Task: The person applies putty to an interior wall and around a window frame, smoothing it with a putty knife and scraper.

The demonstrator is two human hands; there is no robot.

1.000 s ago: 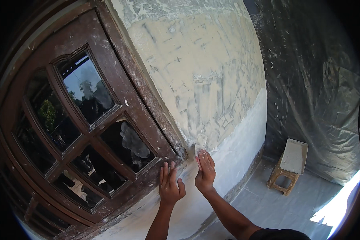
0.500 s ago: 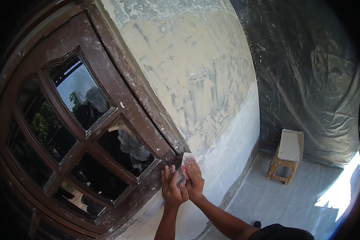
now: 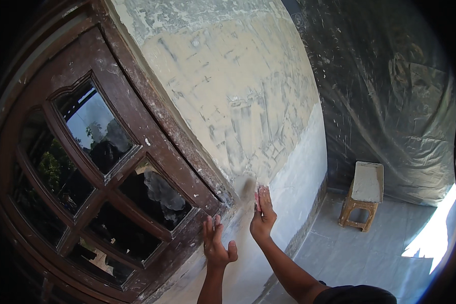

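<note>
My right hand (image 3: 264, 215) presses a small folded piece of pinkish-red sandpaper (image 3: 258, 198) against the wall (image 3: 289, 197), fingers pointing up. Most of the sheet is hidden behind the fingers. A tan, blurry streak, perhaps dust, shows on the wall just left of that hand. To the left, my left hand (image 3: 218, 245) is open, its fingers and thumb apart, and holds nothing. Its fingertips are at the lower corner of the brown wooden window (image 3: 187, 223); whether they touch it I cannot tell. Cream filler (image 3: 213, 86) covers the wall above in uneven patches.
Dark plastic sheeting (image 3: 385, 101) hangs at the right. Before it, on the grey floor (image 3: 319, 253), stands a brown stool (image 3: 357, 215) with a shallow putty-smeared tray (image 3: 368, 182) on top. Glass panes (image 3: 99, 121) fill the window at the left.
My right hand has slid right along the wall with the sandpaper, away from the window corner and my left hand. The left hand has stayed nearly in place, its thumb now apart from the right hand.
</note>
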